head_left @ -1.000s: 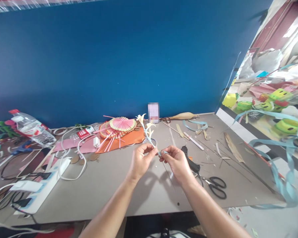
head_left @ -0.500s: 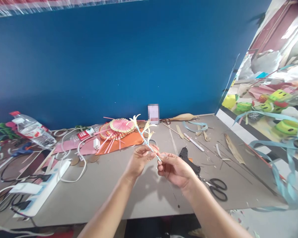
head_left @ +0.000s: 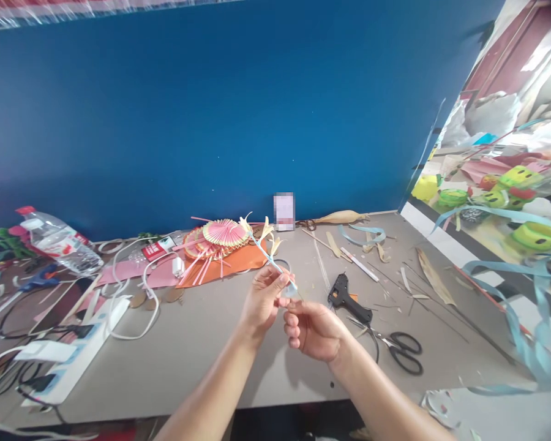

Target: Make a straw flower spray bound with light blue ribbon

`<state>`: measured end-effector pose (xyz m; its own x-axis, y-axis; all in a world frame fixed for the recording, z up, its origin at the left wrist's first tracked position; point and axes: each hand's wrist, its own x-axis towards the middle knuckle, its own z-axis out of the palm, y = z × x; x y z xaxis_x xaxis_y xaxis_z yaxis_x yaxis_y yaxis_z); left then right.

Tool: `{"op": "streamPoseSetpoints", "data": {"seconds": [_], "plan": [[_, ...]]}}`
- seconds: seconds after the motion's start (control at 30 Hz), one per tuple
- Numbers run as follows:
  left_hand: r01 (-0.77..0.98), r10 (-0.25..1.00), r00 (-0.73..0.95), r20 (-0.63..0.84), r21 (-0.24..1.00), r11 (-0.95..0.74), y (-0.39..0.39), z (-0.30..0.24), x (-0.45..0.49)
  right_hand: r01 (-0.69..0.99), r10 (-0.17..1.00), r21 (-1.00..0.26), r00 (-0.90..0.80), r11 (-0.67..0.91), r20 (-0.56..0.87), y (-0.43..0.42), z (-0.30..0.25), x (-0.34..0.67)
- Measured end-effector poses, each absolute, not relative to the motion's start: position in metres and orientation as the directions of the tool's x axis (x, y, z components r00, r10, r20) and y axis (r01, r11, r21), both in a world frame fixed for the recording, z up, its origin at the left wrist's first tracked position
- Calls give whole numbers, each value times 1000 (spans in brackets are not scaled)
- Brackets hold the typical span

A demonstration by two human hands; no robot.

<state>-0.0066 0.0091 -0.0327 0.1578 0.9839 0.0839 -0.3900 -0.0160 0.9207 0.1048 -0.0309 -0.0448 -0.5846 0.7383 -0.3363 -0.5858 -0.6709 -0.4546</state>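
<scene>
My left hand (head_left: 264,300) pinches a thin craft stem (head_left: 269,257) wrapped in pale blue ribbon, with cream paper flowers at its far end, held up above the grey table (head_left: 197,355). Just below it, my right hand (head_left: 313,329) is curled closed around the stem's lower end, where a bit of blue ribbon shows between the fingers. Both hands touch each other over the middle of the table.
A black glue gun (head_left: 349,298) and scissors (head_left: 401,352) lie right of my hands. Pink paper fans (head_left: 223,236) on orange paper sit behind. A power strip (head_left: 71,355), cables and a plastic bottle (head_left: 59,241) are at the left. Blue ribbon (head_left: 530,318) loops at the right edge.
The stem has tilted further left and lower. My right hand has slid down and left under my left hand, curling tighter around the stem's lower end.
</scene>
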Motion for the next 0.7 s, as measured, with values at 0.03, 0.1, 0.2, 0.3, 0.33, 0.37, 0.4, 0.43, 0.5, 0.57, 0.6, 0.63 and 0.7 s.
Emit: {"op": "streamPoseSetpoints", "data": {"seconds": [0.03, 0.1, 0.2, 0.3, 0.33, 0.37, 0.4, 0.43, 0.5, 0.57, 0.6, 0.63, 0.7], "plan": [[-386, 993, 105, 58, 922, -13, 11, -34, -6, -598, 766, -482, -539, -641, -350, -31, -50, 105], [-367, 999, 38, 22, 930, -6, 16, -37, -6, -634, 839, -550, -407, -544, -361, -28, -58, 110], [-322, 999, -21, -25, 946, 17, 21, -40, -10, -597, 939, -728, -165, -338, -301, -20, -63, 127], [-276, 998, -34, -48, 960, 37, 23, -42, -14, -235, 997, -970, 28, -70, -78, -15, -51, 146], [-259, 998, -28, -48, 965, 39, 24, -42, -14, -9, 996, -999, 66, 53, 52, -15, -46, 149], [-246, 999, -18, -47, 968, 41, 24, -42, -14, 225, 979, -957, 53, 182, 198, -16, -40, 151], [-238, 999, -8, -45, 970, 42, 23, -42, -13, 416, 945, -856, -21, 306, 327, -17, -34, 150], [-235, 999, 1, -43, 971, 43, 23, -42, -12, 548, 902, -732, -110, 405, 417, -20, -30, 147], [-237, 999, 20, -43, 970, 47, 22, -43, -9, 675, 832, -525, -257, 518, 491, -23, -25, 138], [-243, 999, 28, -41, 969, 47, 22, -45, -5, 729, 801, -410, -315, 548, 509, -25, -26, 130], [-245, 999, 28, -37, 969, 43, 21, -46, -4, 745, 794, -378, -324, 549, 514, -25, -28, 126], [-246, 999, 29, -32, 969, 38, 21, -47, -3, 757, 790, -359, -323, 546, 521, -24, -30, 124], [-245, 999, 32, -19, 969, 27, 20, -47, -2, 767, 788, -352, -307, 537, 534, -22, -34, 122]]}}
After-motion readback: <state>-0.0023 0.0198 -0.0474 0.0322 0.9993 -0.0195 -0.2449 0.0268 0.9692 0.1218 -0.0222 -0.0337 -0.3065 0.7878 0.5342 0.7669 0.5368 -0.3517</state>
